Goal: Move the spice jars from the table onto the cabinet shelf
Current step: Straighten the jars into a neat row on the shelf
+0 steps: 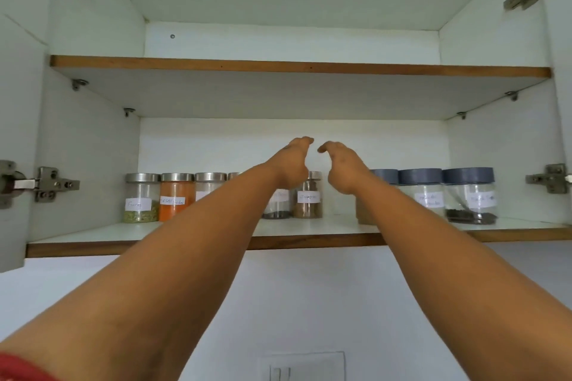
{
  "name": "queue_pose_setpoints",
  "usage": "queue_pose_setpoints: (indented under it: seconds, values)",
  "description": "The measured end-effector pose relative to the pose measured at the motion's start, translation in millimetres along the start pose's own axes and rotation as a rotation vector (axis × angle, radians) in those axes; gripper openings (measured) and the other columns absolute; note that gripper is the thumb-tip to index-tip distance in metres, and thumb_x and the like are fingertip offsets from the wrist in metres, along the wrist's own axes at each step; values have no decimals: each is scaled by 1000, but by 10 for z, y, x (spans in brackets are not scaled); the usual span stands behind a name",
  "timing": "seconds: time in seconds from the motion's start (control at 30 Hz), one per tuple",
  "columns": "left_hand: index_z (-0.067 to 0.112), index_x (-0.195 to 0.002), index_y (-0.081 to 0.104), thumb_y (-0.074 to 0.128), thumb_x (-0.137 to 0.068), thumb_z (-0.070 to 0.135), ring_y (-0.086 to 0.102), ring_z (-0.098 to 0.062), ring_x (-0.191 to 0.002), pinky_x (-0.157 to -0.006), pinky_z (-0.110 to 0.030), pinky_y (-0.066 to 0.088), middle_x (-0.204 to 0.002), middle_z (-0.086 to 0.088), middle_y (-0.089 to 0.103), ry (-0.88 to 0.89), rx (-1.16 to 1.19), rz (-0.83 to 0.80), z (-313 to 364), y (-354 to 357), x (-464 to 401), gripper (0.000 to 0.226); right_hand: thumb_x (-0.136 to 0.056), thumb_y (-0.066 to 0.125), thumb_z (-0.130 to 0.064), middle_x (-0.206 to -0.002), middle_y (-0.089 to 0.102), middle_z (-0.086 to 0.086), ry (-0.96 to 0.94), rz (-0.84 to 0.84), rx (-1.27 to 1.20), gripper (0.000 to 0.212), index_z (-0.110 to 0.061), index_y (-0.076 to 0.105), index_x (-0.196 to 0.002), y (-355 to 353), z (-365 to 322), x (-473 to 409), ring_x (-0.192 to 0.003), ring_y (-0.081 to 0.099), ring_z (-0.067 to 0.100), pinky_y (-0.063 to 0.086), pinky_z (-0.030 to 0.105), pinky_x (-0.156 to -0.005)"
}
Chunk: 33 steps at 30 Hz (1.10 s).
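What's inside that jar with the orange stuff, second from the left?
The second jar holds orange powder, filling most of it under a metal lid. A white handwritten label covers part of the front; its writing is too blurred to read.

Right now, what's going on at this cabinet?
A person is reaching both arms into an open wall cabinet. The left hand and right hand are raised above the row of spice jars on the lower shelf, and neither holds anything. Steel-lidded jars stand on the left side, blue-lidded jars on the right, with a gap behind the hands beside a small brown-spice jar. The upper shelf shows nothing on it from this angle.
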<state>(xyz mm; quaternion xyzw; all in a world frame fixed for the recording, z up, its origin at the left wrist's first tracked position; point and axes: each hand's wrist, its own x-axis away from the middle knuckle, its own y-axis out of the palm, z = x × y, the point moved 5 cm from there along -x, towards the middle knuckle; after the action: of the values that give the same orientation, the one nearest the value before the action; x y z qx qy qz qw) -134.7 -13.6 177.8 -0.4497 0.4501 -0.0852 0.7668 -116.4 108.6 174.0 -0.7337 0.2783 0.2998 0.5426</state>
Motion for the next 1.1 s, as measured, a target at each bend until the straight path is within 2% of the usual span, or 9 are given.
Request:
queue_pose_setpoints:
  seconds: [0.07, 0.17, 0.33, 0.43, 0.53, 0.63, 0.67, 0.77, 1.1]
  values:
    - [14, -154, 16, 48, -88, -9, 28, -28, -143, -111, -32, 31, -160, -11, 18, 54, -16, -22, 333, 25, 28, 77, -79, 48, 18, -145, 43, 12, 33, 90, 1, 67, -12, 46, -139, -357, 96, 124, -131, 43, 27, 39, 28, -100]
    - [15, -154, 17, 46, -87, -11, 26, -30, -144, -115, -37, 30, -160, -11, 16, 111, -24, -36, 716, 99, 61, 77, -79, 51, 19, -146, 44, 12, 124, 126, 91, 69, -12, 47, -140, -768, 325, 340, -132, 43, 29, 38, 30, -104]
    - [11, -150, 30, 45, -88, -9, 29, -26, -143, -112, -32, 29, -156, -9, 29, 181, 112, -73, 1058, 271, 99, 66, -83, 56, 14, -147, 40, 13, 267, -5, 293, 68, -12, 41, -144, -1094, 779, 712, -131, 43, 30, 39, 33, -105]
    - [12, -149, 32, 46, -90, -7, 26, -28, -143, -113, -35, 28, -155, -10, 30, 166, 16, -57, 1153, 370, -17, 62, -86, 50, 15, -145, 41, 13, 293, -87, 339, 65, -12, 40, -145, -1141, 1015, 875, -129, 45, 29, 39, 33, -106]
    - [8, -149, 30, 46, -94, 0, 29, -32, -140, -114, -40, 29, -153, -15, 29, 139, -105, -120, 1234, 563, -139, 58, -88, 48, 12, -137, 50, 11, 276, -129, 381, 57, -12, 44, -140, -1093, 1194, 921, -121, 50, 27, 41, 34, -104]
    - [5, -142, 38, 47, -91, -3, 38, -33, -133, -118, -44, 17, -142, -18, 44, 84, -287, -120, 1252, 747, -270, 52, -90, 51, 6, -132, 53, 11, 229, -177, 456, 49, -11, 47, -136, -1063, 1279, 767, -117, 52, 26, 43, 33, -101]
    - [4, -138, 43, 48, -90, -4, 42, -32, -130, -118, -43, 18, -137, -17, 49, 75, -331, -109, 1241, 776, -317, 49, -90, 52, 4, -131, 54, 11, 203, -190, 493, 47, -11, 48, -135, -1052, 1280, 701, -117, 52, 26, 44, 33, -99]
    - [5, -130, 54, 50, -93, 2, 53, -27, -118, -101, -33, 42, -128, -13, 58, 35, -358, -119, 1180, 762, -525, 37, -91, 53, 1, -130, 54, 12, 130, -197, 551, 43, -10, 50, -132, -1028, 1320, 494, -117, 51, 26, 45, 32, -98]
    - [14, -130, 55, 48, -92, 1, 51, -25, -115, -94, -31, 42, -126, -8, 58, -49, -352, -106, 585, 1017, -1011, 41, -93, 47, 1, -133, 51, 13, 13, -217, 463, 41, -6, 46, -133, -432, 1673, -64, -121, 48, 27, 41, 30, -96]
